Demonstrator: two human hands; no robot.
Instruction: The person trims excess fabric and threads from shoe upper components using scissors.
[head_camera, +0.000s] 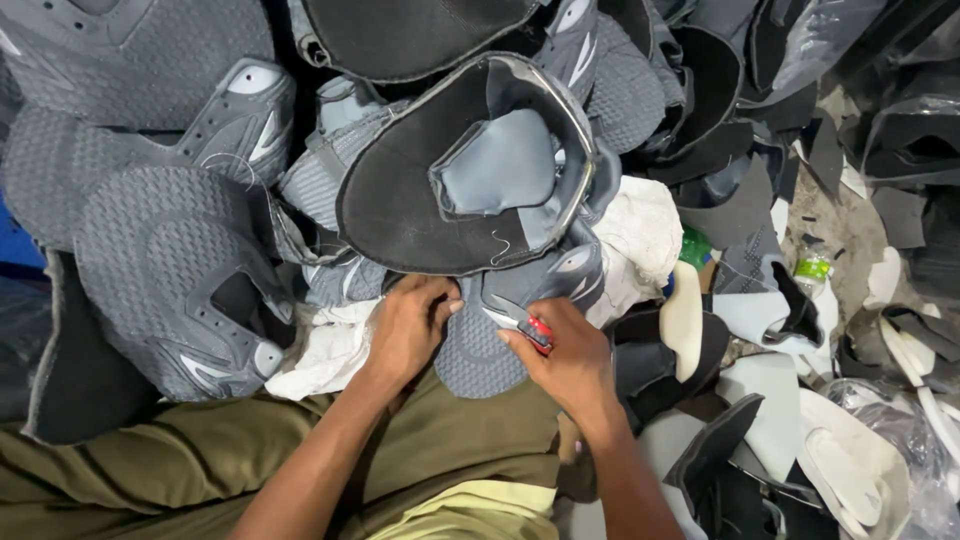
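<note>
On the far left I see a pile of grey shoe uppers, stacked on top of each other, with mesh tops and shiny side patches. I cannot tell which of them are finished.

Next comes my left hand. Its fingers are curled down and pinch the edge of the grey shoe upper that lies on my lap, over my olive trousers. A white cloth sits just beside that hand.

Above the hands one upper is flipped open, so I see its dark lining and the grey tongue inside. A loose thread hangs near its lower rim, so I think some trimming is left here.

Then my right hand. It is closed around a small red cutter, and the tip touches the upper in my lap.

On the right lie dark scraps and white foam pieces on the floor.
</note>
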